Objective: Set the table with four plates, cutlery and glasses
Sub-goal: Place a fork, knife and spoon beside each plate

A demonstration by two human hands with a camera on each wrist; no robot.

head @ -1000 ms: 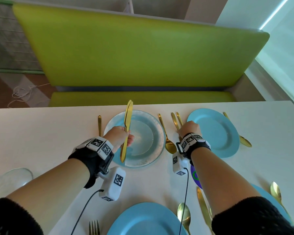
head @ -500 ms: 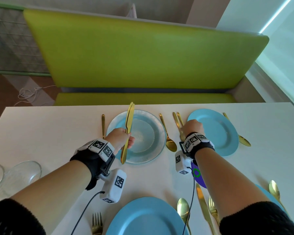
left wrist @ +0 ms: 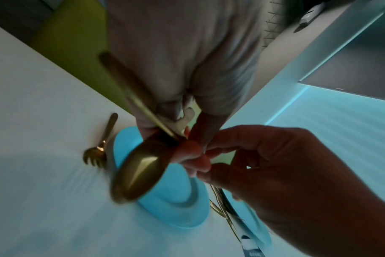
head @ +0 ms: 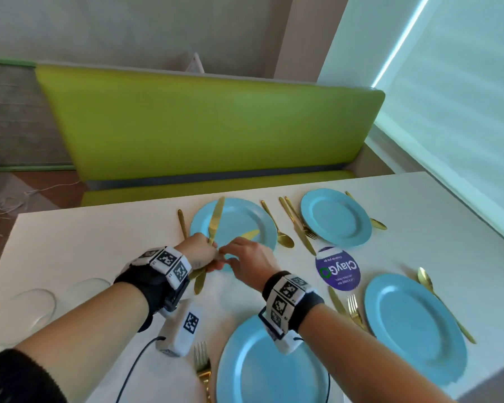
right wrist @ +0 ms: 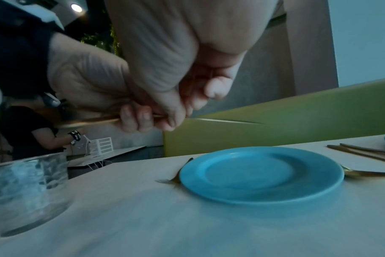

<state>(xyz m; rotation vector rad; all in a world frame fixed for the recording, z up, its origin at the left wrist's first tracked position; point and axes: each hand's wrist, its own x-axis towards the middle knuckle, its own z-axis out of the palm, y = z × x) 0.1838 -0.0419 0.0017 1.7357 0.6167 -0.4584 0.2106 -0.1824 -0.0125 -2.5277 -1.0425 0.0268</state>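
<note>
Above the far-left blue plate (head: 245, 219) my left hand (head: 208, 255) grips two gold knives by their handles. One knife blade (head: 217, 221) points toward the bench; the other blade (head: 250, 234) slants to the right. My right hand (head: 229, 257) meets the left, and its fingertips pinch the slanted knife. In the right wrist view, both hands close around the gold knife (right wrist: 229, 120) above the plate (right wrist: 262, 173). The left wrist view shows a broad gold handle end (left wrist: 138, 172) below my left fingers (left wrist: 187, 153).
Three more blue plates lie far right (head: 336, 218), near middle (head: 274, 365) and near right (head: 416, 327), with gold cutlery beside them. A fork (head: 182, 222) and spoon (head: 278, 228) flank the far-left plate. Clear glasses (head: 24, 312) stand at the left edge. A purple round sticker (head: 338, 269) sits mid-table.
My right hand left the cutlery beside the far-right plate and came left to meet my left hand. The left hand still holds the knives over the far-left plate.
</note>
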